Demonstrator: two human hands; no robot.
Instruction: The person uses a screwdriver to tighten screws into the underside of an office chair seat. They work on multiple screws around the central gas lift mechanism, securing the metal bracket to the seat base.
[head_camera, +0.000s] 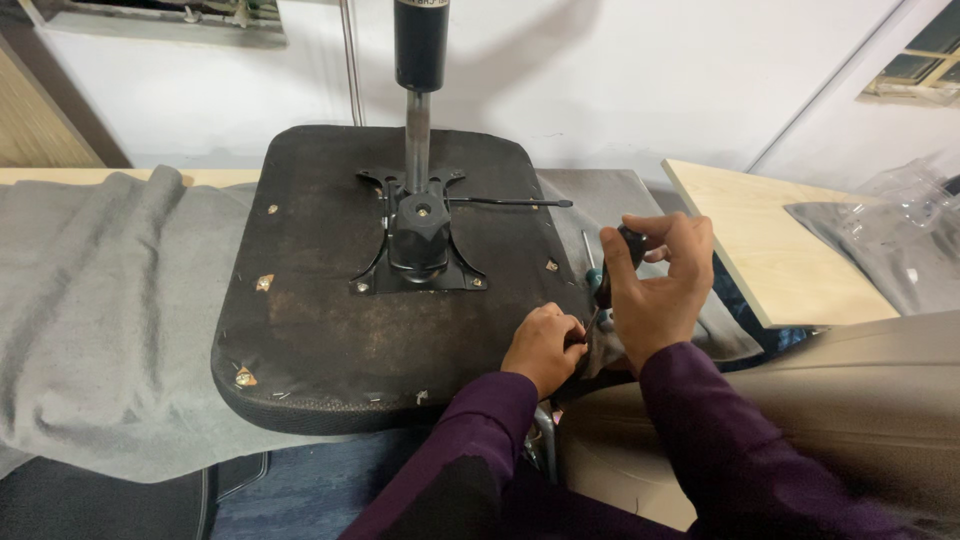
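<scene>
An upturned black chair seat (320, 300) lies on grey fabric (100, 300), with its black metal mechanism plate (420, 245) and gas cylinder (420, 60) pointing up. My left hand (545, 347) pinches the seat's right front edge, where the grey fabric meets it. My right hand (660, 285) grips the black handle of a screwdriver (612, 262), held upright beside the seat's right edge. Both arms wear purple sleeves.
A thin black lever (510, 203) sticks out right from the mechanism. A light wooden board (770, 235) lies at the right, with clear plastic wrap (890, 230) beyond it. A tan cushion (800, 400) sits at lower right. White wall behind.
</scene>
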